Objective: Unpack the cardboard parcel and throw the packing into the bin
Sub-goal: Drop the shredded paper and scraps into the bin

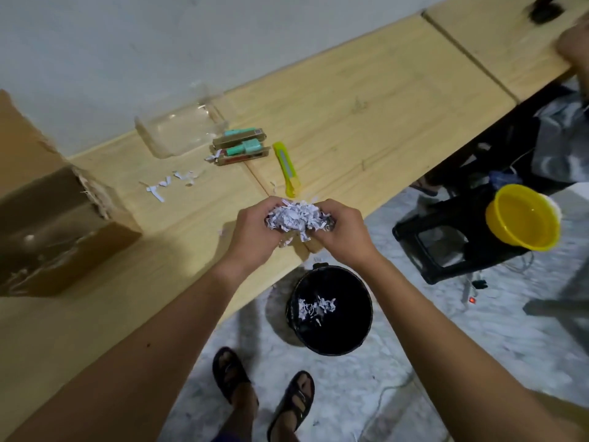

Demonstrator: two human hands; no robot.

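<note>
My left hand [251, 232] and my right hand [342, 231] together clutch a wad of white shredded paper [296, 218] at the near edge of the wooden table [366, 100]. Directly below, on the floor, stands a round black bin [330, 309] with some shredded paper inside it. The open brown cardboard parcel [60, 231] lies on the table at the far left. A few loose paper scraps [169, 183] lie between the parcel and a clear plastic container [180, 129].
Small teal-and-brown packs [242, 148] and a yellow utility knife [287, 169] lie on the table. A black stool [446, 247] with a yellow bowl [522, 216] stands right of the bin. Another person's hand [573, 39] rests at the table's far right. My sandalled feet [264, 390] are below.
</note>
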